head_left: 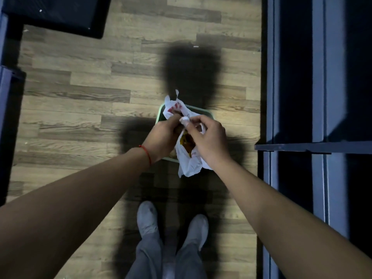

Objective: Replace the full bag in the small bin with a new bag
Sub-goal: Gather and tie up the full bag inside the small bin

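A small pale-green bin [198, 113] stands on the wooden floor straight ahead of my feet. Above it hangs a full white plastic bag [188, 162] with red print; yellowish rubbish shows through an opening in its side. My left hand [161, 136] grips one bunch of the bag's top on the left, a loose handle sticking up behind it. My right hand [207, 138] pinches another bunch of the top right beside it. Both hands meet over the bin and hide most of its inside. No new bag is in view.
A dark blue metal frame [314, 147] with upright bars runs along the right side, close to the bin. A black mat [58, 15] lies at the top left, and dark furniture edges the left. My two feet [171, 226] in grey slippers stand just below the bin.
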Demonstrator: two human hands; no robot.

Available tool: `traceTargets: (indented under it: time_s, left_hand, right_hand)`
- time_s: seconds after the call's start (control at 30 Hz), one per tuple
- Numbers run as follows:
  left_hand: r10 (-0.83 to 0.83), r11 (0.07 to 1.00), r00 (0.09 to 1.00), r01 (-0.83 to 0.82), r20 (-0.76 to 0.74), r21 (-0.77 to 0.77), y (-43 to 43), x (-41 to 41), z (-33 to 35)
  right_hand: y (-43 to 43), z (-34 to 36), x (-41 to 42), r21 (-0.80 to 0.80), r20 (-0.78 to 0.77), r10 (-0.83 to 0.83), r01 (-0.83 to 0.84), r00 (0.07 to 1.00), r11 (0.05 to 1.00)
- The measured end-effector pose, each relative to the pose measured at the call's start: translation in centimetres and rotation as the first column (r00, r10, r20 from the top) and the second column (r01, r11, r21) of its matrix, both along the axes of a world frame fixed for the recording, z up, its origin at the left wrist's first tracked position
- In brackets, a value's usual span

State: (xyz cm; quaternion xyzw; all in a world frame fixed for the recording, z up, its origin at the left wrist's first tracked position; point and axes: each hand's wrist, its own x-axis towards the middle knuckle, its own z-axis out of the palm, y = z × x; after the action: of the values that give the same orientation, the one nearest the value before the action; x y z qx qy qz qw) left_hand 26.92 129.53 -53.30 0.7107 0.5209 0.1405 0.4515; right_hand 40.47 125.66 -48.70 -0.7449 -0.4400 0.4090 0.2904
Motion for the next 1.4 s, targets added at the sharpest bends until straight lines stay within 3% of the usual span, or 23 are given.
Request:
traceTargets:
  time_s: [0.1, 0.27, 0.33, 0.43, 0.53, 0.63, 0.77, 0.9, 1.07, 1.23, 1.33, 1.4]
  left_hand:
    - [0.119, 0.991, 0.992, -0.116, 0.029, -0.072, 0.5, 0.5, -0.4]
    - [0.219, 0.974, 0.972, -0.212, 0.089, -0.086, 1.4, 0.5, -0.6]
    - [0.148, 0.985, 0.987, -0.141, 0.061, -0.094, 1.7, -0.2, -0.7]
    - [-0.007, 0.968, 0.992, 0.038, 0.122, -0.249, 1.2, -0.1, 0.3]
    - [-0.185, 0.939, 0.957, 0.239, 0.222, -0.249, 1.4, -0.6, 1.2]
    - [-0.364, 0.898, 0.92, 0.388, 0.148, -0.208, 1.6, -1.4, 1.3]
    - [-0.295, 0.935, 0.945, 0.316, 0.139, -0.161, 1.4, -1.4, 1.4]
    - [-0.255, 0.951, 0.966, 0.257, 0.035, -0.175, 1.6, -2.3, 0.0]
    - [-0.29, 0.943, 0.945, 0.309, 0.153, -0.122, 1.1, -1.5, 0.5]
    - [-0.332, 0.938, 0.941, 0.337, 0.072, -0.077, 0.7, -1.3, 0.1]
    - [-0.376, 0.921, 0.925, 0.379, 0.053, -0.09, 0.5, -1.7, -0.1]
    - [-0.396, 0.914, 0.918, 0.395, 0.008, -0.095, 0.7, -2.0, -0.2]
  right_hand:
    - [-0.2, -0.5, 0.0, 0.075, 0.127, 0.043, -0.053, 0.991, 0.996]
    - [-0.9, -1.3, 0.0, 0.144, 0.341, 0.298, -0.363, 0.891, 0.921]
    - [-0.7, -1.0, 0.0, 0.128, 0.299, 0.403, -0.455, 0.865, 0.881]
    - [0.1, -0.9, 0.0, 0.088, 0.241, 0.496, -0.528, 0.834, 0.845]
    - [0.8, -1.0, 0.3, 0.015, 0.241, 0.486, -0.504, 0.84, 0.864]
    - [1.0, -1.1, 0.6, -0.008, 0.212, 0.439, -0.448, 0.873, 0.894]
    - [1.4, -0.5, 0.6, -0.01, 0.088, 0.322, -0.323, 0.943, 0.946]
    - [1.4, -0.4, 1.0, -0.104, 0.067, 0.383, -0.375, 0.921, 0.921]
    - [1.1, -0.6, 0.5, -0.093, 0.123, 0.27, -0.26, 0.955, 0.961]
    - [1.0, -0.3, 0.4, -0.131, 0.094, 0.349, -0.336, 0.932, 0.933]
    - [1.2, -0.2, 0.9, -0.111, 0.006, 0.26, -0.258, 0.965, 0.96]
    - [1.5, -0.4, 1.5, -0.106, 0.074, 0.229, -0.221, 0.971, 0.969]
